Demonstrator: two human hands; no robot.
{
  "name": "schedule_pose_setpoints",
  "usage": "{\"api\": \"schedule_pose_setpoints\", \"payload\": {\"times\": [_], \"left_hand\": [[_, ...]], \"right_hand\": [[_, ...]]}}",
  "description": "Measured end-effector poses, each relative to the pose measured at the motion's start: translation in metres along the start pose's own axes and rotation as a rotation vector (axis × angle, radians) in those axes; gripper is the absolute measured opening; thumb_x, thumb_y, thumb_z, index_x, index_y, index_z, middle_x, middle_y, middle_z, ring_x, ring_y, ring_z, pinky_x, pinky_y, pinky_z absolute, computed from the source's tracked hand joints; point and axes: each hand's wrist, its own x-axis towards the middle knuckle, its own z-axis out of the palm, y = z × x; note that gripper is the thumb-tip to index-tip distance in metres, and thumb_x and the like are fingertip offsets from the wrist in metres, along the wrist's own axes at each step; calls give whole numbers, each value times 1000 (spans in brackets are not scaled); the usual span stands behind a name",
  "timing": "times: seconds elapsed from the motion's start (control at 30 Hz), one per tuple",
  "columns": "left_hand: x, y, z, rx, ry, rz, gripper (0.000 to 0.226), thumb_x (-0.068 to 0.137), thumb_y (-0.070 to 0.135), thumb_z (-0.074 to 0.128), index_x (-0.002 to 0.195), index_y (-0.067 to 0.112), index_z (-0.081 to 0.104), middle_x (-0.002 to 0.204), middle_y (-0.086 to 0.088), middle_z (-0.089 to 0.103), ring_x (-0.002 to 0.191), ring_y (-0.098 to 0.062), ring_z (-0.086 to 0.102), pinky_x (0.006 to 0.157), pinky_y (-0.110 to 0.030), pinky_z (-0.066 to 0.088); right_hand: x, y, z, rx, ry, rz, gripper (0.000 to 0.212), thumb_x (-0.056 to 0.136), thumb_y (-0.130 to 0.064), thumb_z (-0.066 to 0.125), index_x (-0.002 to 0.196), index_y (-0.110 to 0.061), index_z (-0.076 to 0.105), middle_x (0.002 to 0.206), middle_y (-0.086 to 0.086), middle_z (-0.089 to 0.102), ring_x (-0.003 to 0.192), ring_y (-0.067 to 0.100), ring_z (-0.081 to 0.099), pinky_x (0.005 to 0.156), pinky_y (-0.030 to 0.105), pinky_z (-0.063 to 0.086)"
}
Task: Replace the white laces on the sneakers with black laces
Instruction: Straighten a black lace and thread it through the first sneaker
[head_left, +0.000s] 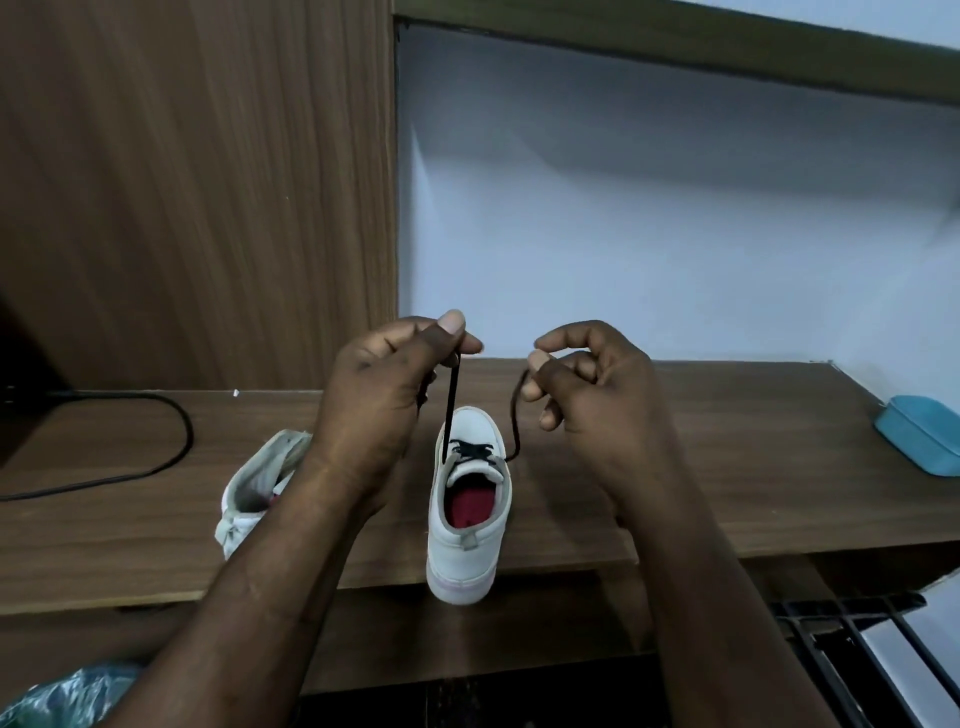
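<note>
A white sneaker (470, 519) with a red insole stands on the wooden table (727, 467), its heel over the front edge. A black lace (451, 405) is threaded through its front eyelets. My left hand (384, 395) pinches one end of the lace above the shoe and pulls it up taut. My right hand (587, 384) pinches the other end, which hangs in a slack curve down to the shoe's right side. A second white sneaker (254, 488) lies to the left, partly hidden behind my left forearm.
A black cable (156, 457) loops across the table's left part. A blue box (922, 431) sits at the right edge. A wooden panel (197, 182) rises at the back left, a pale wall behind. A black metal rack (857, 654) stands below right.
</note>
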Motion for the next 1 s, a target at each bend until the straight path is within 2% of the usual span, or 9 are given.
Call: {"api": "schedule_pose_setpoints", "payload": {"times": [0.1,0.23,0.43,0.53,0.63,0.7,0.83,0.93,1.0], "left_hand": [[2,6,1,-15,10,6,30,89,49,70,84,21,81,79,11,67,75,-16,44,73,-35,37],[11,28,13,-135,-24,-25,24,91,41,70,80,22,81,105,2,78,62,-12,44,65,-28,41],[22,63,31,-105,-6,-65,49,92,54,61,95,9,79,84,1,77,62,-8,58,53,-17,44],[22,75,31,-24,5,-30,22,103,26,58,106,18,77,98,0,79,71,-7,58,63,-20,45],[23,86,33,92,48,35,25,100,2,58,105,19,77,87,6,79,64,2,60,60,-20,44],[22,94,36,158,73,85,23,98,2,62,104,19,77,81,10,77,63,2,62,62,-25,47],[21,102,37,214,137,156,29,95,5,69,116,26,68,85,4,79,90,-11,72,86,-33,54],[23,108,36,222,177,133,33,94,12,72,121,25,61,86,6,79,92,-11,72,90,-38,54],[24,110,36,207,190,95,24,92,13,74,113,23,67,87,6,79,93,-9,73,95,-41,55]], "right_hand": [[-1,-9,-3,31,1,-29,5,96,-20,71,94,-18,67,75,3,75,52,11,58,51,16,46],[10,-25,-1,185,-67,-5,13,94,-24,74,91,-12,72,78,6,75,56,12,58,51,16,43],[21,-46,4,322,-199,97,10,93,-13,70,100,-13,77,92,7,78,71,14,65,60,22,46],[21,-57,2,398,-218,127,20,92,-10,61,100,-15,79,102,9,78,77,16,67,61,23,45],[25,-75,-2,445,-224,121,33,79,-19,55,101,-18,80,107,8,78,77,15,66,61,24,44],[26,-87,-3,407,-211,99,39,74,-18,51,99,-21,80,107,6,79,79,14,66,63,25,44],[24,-104,0,271,-204,40,34,87,-4,59,103,-27,79,106,0,79,81,10,69,67,25,46],[24,-115,3,190,-130,20,14,89,-19,76,102,-21,79,97,-2,80,73,9,69,67,26,44],[27,-119,3,156,-55,11,11,92,-27,75,99,-19,79,90,-3,80,67,9,68,65,23,44]]}}
